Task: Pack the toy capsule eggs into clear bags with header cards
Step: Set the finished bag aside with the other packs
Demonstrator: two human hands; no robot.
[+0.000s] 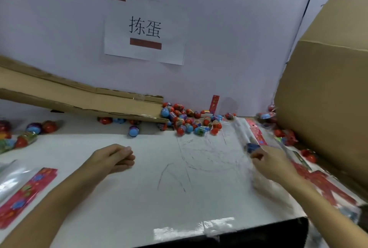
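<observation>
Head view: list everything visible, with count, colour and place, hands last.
eggs: many, red, blue and purple, piled at the back by the wall; a few more at far left and far right
ramp: one, brown cardboard, sloping down from the left to the pile
sign: one, white paper with black characters, taped to the wall
box: one, large, brown cardboard, right
bags: several, clear with red header cards, stacked on the right; more at the left edge
table: one, white, scribbled
left hand: fingers loosely curled, holding nothing, resting on the table
right hand: pinching a bag at the right stack; a blue object by its fingertips, unclear
</observation>
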